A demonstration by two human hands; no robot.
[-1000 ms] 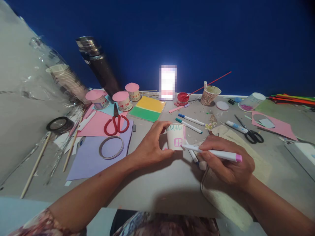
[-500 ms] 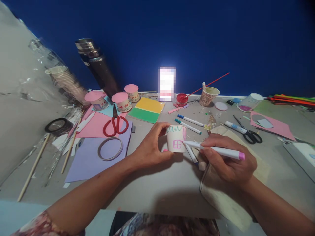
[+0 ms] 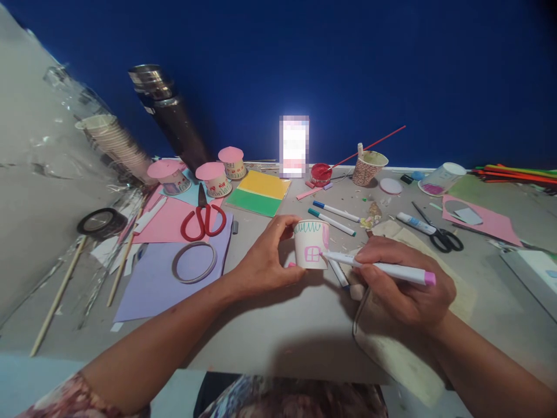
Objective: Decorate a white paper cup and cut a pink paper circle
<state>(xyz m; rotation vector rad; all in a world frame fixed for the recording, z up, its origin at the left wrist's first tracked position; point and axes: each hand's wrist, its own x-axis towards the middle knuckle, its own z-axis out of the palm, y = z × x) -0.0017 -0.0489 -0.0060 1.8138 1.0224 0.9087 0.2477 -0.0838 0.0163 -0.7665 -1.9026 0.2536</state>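
Note:
An upturned white paper cup (image 3: 310,242) stands on the grey table (image 3: 278,325), with a green zigzag near its top and a pink window drawn on its side. My left hand (image 3: 265,258) is closed round the cup from the left. My right hand (image 3: 402,284) grips a pink-capped white marker (image 3: 378,268). The marker's tip touches the cup just right of the pink window.
Behind lie two capped markers (image 3: 333,216), red scissors (image 3: 203,220), a tape ring (image 3: 194,262) on lilac paper, three pink-topped cups (image 3: 209,171), coloured card (image 3: 261,193), a dark flask (image 3: 167,116), stacked cups (image 3: 115,145), a glue cup (image 3: 369,167) and black scissors (image 3: 439,235).
The marker tip has shifted slightly up and right along the cup's side by the pink window. My left hand keeps its hold; the cup stays in place.

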